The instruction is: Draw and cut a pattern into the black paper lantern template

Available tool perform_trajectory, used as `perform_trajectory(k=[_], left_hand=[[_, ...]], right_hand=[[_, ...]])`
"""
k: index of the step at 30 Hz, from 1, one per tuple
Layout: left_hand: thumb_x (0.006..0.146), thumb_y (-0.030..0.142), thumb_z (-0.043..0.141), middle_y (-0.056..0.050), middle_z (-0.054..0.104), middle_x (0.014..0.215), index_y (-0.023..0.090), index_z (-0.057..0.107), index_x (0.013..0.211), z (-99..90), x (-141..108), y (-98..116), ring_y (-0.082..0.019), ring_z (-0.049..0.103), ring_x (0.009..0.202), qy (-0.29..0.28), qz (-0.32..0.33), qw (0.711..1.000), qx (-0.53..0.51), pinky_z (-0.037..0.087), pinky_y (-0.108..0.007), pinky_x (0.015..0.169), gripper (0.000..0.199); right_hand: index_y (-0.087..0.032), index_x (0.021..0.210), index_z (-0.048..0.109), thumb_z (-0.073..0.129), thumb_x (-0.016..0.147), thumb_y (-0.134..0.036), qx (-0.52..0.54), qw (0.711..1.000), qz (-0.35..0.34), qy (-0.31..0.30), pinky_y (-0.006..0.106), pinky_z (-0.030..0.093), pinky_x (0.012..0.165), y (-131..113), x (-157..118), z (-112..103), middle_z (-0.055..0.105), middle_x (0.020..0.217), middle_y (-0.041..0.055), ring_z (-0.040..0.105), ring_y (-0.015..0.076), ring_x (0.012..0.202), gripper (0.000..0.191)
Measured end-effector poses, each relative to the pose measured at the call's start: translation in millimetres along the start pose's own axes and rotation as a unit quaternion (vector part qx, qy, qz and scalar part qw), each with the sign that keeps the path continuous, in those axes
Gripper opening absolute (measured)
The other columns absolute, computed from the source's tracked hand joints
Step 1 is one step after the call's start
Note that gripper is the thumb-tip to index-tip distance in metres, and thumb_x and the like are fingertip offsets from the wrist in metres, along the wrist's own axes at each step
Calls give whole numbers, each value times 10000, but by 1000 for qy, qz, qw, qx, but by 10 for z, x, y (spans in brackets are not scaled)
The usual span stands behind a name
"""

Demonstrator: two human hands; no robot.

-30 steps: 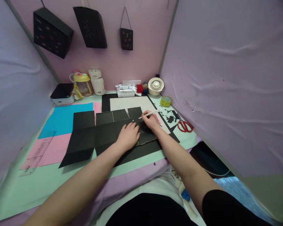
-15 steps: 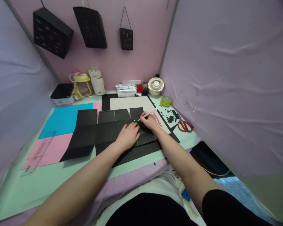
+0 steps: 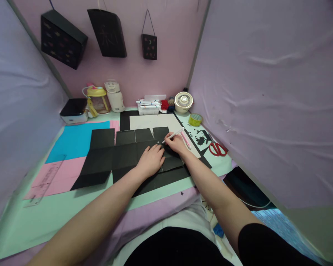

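The left hand (image 3: 151, 159) lies flat and open on the creased black card (image 3: 122, 155), pinning it to the surface (image 3: 52, 214). The right hand (image 3: 177, 142) pinches a white craft pen (image 3: 172, 135), its tip now lower and nearer the left fingertips than a second ago, meeting the card. Red scissors (image 3: 218, 148) lie just beyond the right hand.

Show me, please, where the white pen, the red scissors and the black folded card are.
white pen (image 3: 174, 134), head view, middle of its barrel.
red scissors (image 3: 217, 149), head view, on the handles.
black folded card (image 3: 102, 159), head view, bare left panel.
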State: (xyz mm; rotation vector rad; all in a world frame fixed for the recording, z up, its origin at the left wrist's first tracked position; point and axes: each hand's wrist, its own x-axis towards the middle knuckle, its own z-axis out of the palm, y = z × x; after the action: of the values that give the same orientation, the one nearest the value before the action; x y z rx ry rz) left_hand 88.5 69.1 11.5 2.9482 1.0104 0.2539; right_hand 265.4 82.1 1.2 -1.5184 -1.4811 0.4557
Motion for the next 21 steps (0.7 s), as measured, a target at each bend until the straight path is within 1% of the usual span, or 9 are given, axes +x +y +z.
perform_trajectory(k=[10,17,21], left_hand=[[966,283,423,-150,520,1412,147,568,1255,12,1,2,-292,435,1334,1,0,1000,6,346,-508,1094,351],[962,278,433,-147,519,1413,158,569,1256,-2,-1,4,-289,434,1337,-4,-2,1000,4,342,-501,1097,346],[965,281,428,-144,517,1417,159,566,1262,-1,-1,0,-286,434,1338,-4,-2,1000,8,345,-500,1096,349]], right_hand=[[-204,680,605,534,762,-212,-1,1000,0,-1,233,427,627,2,5,6,634,601,-38,586,133,609,109],[-200,650,596,526,739,-194,18,1000,8,-16,228,422,601,1,6,2,613,557,-42,577,129,568,113],[-200,655,600,529,752,-200,23,1000,0,-6,225,427,617,-5,3,-5,638,590,-35,593,130,601,121]])
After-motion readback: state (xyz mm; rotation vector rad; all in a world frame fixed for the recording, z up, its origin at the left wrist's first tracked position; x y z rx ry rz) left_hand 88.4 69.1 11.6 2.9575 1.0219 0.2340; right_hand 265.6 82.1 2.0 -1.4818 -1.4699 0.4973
